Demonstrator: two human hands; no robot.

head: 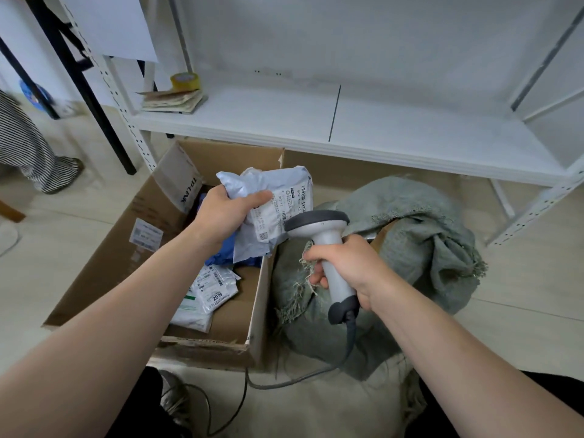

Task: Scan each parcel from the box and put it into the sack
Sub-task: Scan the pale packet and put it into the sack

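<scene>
Hands hold crumpled, labelled grey parcel (278, 200) and scanner (328, 248).

I work from a single view: a wide-angle camera worn on the person's head. It faces forward and steeply down, at close range. Both forearms enter from the lower corners. The left hand (221, 216), gripping a parcel (284, 191), and the right hand (350, 263), gripping the scanner (316, 222), sit near frame centre. The box (104, 263) lies left of centre, the sack (420, 235) right of centre, and the shelf (395, 128) spans the top. Straight edges bow near the borders.
</scene>
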